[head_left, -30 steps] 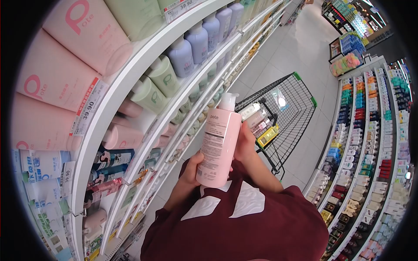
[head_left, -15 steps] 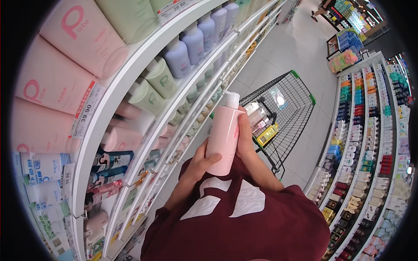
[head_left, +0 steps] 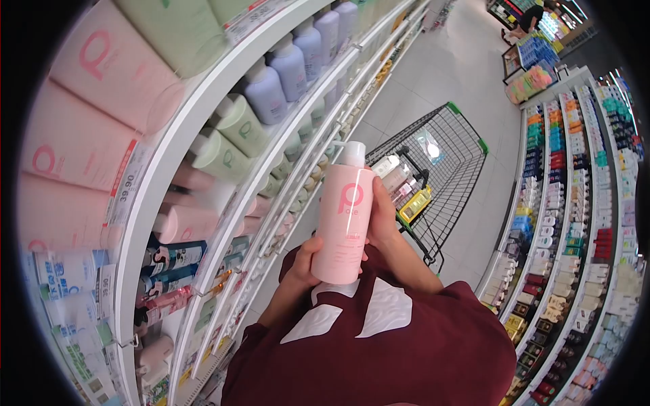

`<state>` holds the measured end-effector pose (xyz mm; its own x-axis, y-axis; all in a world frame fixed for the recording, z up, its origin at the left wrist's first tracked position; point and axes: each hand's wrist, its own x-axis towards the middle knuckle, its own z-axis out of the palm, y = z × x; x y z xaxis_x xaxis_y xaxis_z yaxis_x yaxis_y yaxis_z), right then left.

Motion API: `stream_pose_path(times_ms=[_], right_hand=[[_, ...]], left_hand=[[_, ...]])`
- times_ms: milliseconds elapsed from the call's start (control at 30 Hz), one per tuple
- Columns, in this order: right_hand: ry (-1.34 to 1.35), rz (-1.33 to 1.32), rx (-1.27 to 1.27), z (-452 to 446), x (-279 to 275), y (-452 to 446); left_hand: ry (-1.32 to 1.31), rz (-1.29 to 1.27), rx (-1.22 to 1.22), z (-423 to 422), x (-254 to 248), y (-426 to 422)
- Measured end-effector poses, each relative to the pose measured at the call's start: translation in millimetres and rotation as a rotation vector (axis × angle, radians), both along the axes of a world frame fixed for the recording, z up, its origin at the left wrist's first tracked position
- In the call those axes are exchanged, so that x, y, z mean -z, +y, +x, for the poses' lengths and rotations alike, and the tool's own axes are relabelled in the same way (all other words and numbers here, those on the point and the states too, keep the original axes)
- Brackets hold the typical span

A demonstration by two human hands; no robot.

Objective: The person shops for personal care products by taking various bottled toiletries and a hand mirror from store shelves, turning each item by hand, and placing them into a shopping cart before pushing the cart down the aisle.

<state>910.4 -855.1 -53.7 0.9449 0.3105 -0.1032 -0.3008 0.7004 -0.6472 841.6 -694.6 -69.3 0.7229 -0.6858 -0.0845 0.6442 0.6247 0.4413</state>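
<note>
A pink pump bottle [head_left: 345,233] with a white pump top stands nearly upright between my two hands, its printed label facing me. My left hand [head_left: 306,260] grips it low on the left side, near the base. Around its right side, higher up, my right hand [head_left: 383,215] is closed, with the fingers partly hidden behind the bottle. Just beyond is a shopping cart [head_left: 467,159], where several bottles lie near the handle end, among them a yellow bottle [head_left: 415,204].
On the left a curved white shelf [head_left: 157,128] holds purple bottles [head_left: 290,71], green bottles [head_left: 227,157] and pink bottles [head_left: 186,223]. Shelves packed with products [head_left: 552,271] line the right side. Tiled floor [head_left: 423,71] runs between them. A person [head_left: 528,21] is far off at the top right.
The pink bottle has turned so its front label now faces me. My left hand has shifted lower and to the left on it. The far person shows more.
</note>
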Motion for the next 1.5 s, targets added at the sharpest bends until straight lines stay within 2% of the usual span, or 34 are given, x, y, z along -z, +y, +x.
stream_pose_path(times_ms=[167,233,267,300,367,400,567,633,700,733,767,833,933,967,1000,1033,1100,1133,1167,1233,1267,1333,1433,1500], right_hand=[[0.045,0.008,-0.031,1,9,-11],[0.098,0.133,-0.04,-3,23,-16],[0.083,0.178,-0.129,-5,35,-23],[0.09,0.181,-0.11,-9,43,-30],[-0.043,0.285,-0.222,-12,59,-42],[-0.039,0.288,-0.201,-15,62,-49],[0.086,-0.146,-0.279,-51,71,-89],[0.131,-0.126,-0.227,-56,71,-100],[0.233,-0.049,-0.119,-61,75,-113],[0.251,-0.06,-0.088,-63,85,-122],[0.269,-0.072,-0.059,-65,95,-135],[0.355,-0.164,0.037,-61,96,-156],[0.484,-0.223,0.198,-53,99,-183],[0.495,-0.235,0.242,-49,110,-193],[0.526,-0.278,0.269,-43,121,-202],[0.567,-0.317,0.298,-37,131,-212],[0.624,-0.417,0.382,-18,163,-227],[0.634,-0.465,0.398,-7,186,-237],[0.658,-0.537,0.404,3,208,-247],[0.667,-0.616,0.436,26,250,-264],[0.681,-0.637,0.459,36,272,-269],[0.749,-0.699,0.431,53,327,-284],[0.856,-0.721,0.375,77,388,-293],[0.901,-0.701,0.4,93,426,-290]], left_hand=[[-0.046,0.001,-0.026,2,13,-5],[-0.058,0.096,0.022,3,15,-6],[-0.14,0.286,-0.08,-1,22,-9],[-0.222,0.475,-0.182,-3,23,-13],[-0.209,0.538,-0.163,-2,20,-16],[-0.213,0.551,-0.153,-1,23,-16],[-0.083,0.561,-0.063,5,49,-35],[-0.068,0.484,0.012,15,51,-50],[-0.085,0.612,0.07,28,45,-72],[-0.155,0.613,0.101,37,41,-84],[-0.367,0.698,0.101,45,56,-94],[-0.481,0.838,0.269,67,52,-117],[-0.587,0.971,0.342,102,53,-156],[-0.611,1.027,0.411,115,53,-168],[-0.682,1.135,0.386,121,62,-179],[-0.677,1.14,0.396,129,71,-186],[-0.863,1.236,0.253,151,90,-204],[-0.869,1.289,0.226,163,104,-211],[-0.878,1.369,0.144,171,136,-215],[-1.207,1.519,0.03,189,192,-211],[-1.205,1.526,0.034,189,215,-207],[-1.195,1.782,0.161,190,247,-202],[-1.108,1.781,0.242,191,226,-215],[-1.061,1.814,0.19,188,235,-213]])
